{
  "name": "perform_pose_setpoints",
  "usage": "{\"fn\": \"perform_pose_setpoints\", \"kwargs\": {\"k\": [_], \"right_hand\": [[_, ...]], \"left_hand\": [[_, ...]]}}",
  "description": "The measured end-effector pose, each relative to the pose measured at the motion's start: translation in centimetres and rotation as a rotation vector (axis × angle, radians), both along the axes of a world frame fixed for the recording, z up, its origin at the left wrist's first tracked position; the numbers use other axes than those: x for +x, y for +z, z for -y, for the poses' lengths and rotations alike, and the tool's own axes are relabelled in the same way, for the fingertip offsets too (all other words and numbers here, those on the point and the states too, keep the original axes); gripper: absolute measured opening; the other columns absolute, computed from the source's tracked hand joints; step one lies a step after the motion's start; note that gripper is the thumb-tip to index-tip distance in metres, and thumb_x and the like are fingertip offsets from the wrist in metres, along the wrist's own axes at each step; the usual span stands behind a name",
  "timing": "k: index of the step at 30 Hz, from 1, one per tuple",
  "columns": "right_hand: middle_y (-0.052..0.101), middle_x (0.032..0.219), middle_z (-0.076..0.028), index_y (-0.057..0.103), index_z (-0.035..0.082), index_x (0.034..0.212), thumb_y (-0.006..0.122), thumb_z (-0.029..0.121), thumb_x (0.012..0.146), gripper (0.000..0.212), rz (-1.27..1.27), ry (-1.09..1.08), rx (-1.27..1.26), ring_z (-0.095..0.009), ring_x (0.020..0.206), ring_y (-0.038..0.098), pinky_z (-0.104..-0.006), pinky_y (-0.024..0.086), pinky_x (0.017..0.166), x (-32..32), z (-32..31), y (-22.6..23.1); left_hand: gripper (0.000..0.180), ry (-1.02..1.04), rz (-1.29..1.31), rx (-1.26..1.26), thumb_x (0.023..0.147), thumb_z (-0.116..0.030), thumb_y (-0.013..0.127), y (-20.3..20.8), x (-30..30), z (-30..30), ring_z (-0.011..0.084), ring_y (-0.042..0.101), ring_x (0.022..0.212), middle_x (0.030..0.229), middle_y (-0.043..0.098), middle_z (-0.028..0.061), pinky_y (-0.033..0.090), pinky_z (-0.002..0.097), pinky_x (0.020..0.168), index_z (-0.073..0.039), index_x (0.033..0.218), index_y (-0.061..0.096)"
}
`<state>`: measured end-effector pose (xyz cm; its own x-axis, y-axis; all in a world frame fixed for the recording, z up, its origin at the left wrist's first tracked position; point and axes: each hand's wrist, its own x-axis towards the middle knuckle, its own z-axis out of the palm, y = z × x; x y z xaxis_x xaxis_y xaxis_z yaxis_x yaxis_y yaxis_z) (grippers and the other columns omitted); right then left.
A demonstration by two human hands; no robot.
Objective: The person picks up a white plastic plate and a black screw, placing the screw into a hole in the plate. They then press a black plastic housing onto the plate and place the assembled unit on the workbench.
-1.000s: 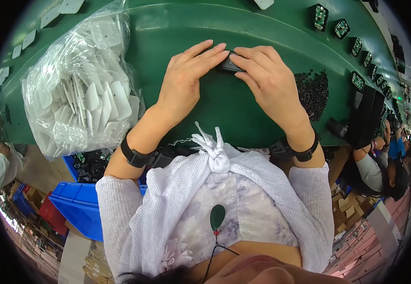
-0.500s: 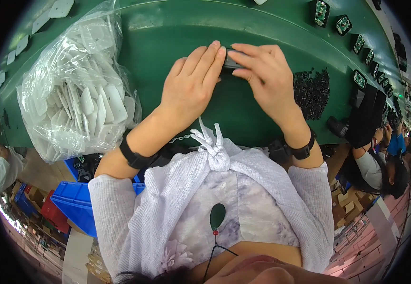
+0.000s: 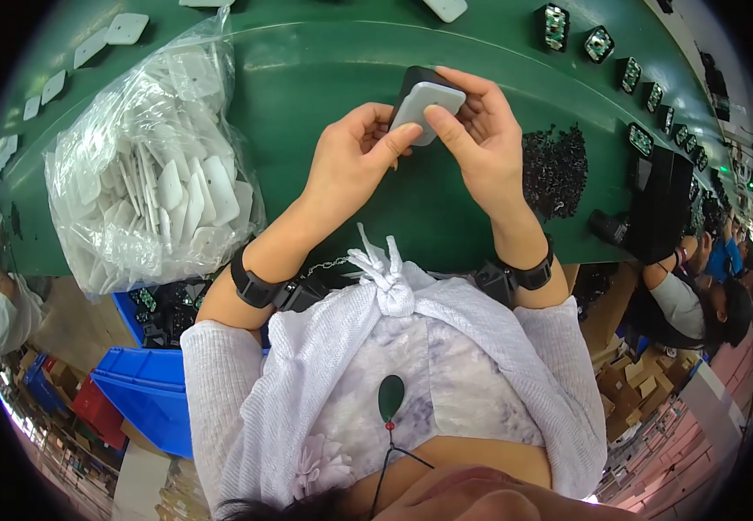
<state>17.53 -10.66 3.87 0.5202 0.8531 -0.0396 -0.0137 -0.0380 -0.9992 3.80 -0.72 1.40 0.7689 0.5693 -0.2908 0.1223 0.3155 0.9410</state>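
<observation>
Above the green table, both hands hold a small rounded black housing with a light grey-white cover plate (image 3: 442, 94) on its upper face. My left hand (image 3: 350, 156) grips the near left edge, thumb on the plate and fingers curled under. My right hand (image 3: 489, 130) wraps the right side, its thumb pressed flat on the plate. Whether the plate sits fully against the housing all round cannot be seen. To the left lies a clear plastic bag (image 3: 72, 187) full of loose white plates (image 3: 170, 184). A heap of tiny black parts (image 3: 554, 172) lies right of my right hand.
Black housings with green circuit boards (image 3: 556, 26) stand in a line along the right side of the green table (image 3: 307, 78). White plates (image 3: 126, 29) lie at the far left. A blue bin (image 3: 146, 382) stands below left. A co-worker (image 3: 680, 295) sits at the right.
The housing has been tilted up so its pale plate faces me. My hands have shifted from flat and pinching above it to gripping its sides, thumbs on the plate.
</observation>
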Motion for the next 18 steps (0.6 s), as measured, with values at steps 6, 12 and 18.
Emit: {"fn": "perform_pose_setpoints", "kwargs": {"k": [6,12,18], "right_hand": [[0.064,0.111,-0.007,0.055,0.002,0.131,0.069,0.009,0.089,0.045,0.482,-0.078,-0.027,-0.014,0.099,0.06,-0.0283,0.049,0.087,6.3,-2.1,1.7],[0.065,0.108,-0.004,0.06,0.008,0.126,0.067,0.011,0.089,0.039,0.721,0.104,-0.201,-0.012,0.094,0.06,-0.0249,0.048,0.085,18.0,-5.5,0.4],[0.065,0.109,-0.004,0.065,0.01,0.122,0.063,0.012,0.091,0.032,0.693,0.462,-0.436,-0.015,0.099,0.058,-0.0279,0.046,0.087,21.2,-9.7,1.1]], "left_hand": [[0.031,0.046,0.117,0.022,0.093,-0.018,0.065,0.4,-1.1,-0.1,0.0102,0.061,0.083,0.097,0.066,0.0072,0.051,0.0247,0.069,0.002,0.115,0.061],[0.02,-0.123,0.075,0.309,0.091,-0.014,0.065,2.5,-4.1,-0.9,0.0111,0.061,0.079,0.094,0.065,0.0057,0.05,0.0258,0.067,-0.002,0.107,0.066],[0.007,0.147,-0.095,0.79,0.089,-0.009,0.066,6.2,-9.6,-2.2,0.02,0.062,0.073,0.086,0.066,0.0086,0.049,0.029,0.062,-0.003,0.092,0.068]]}}
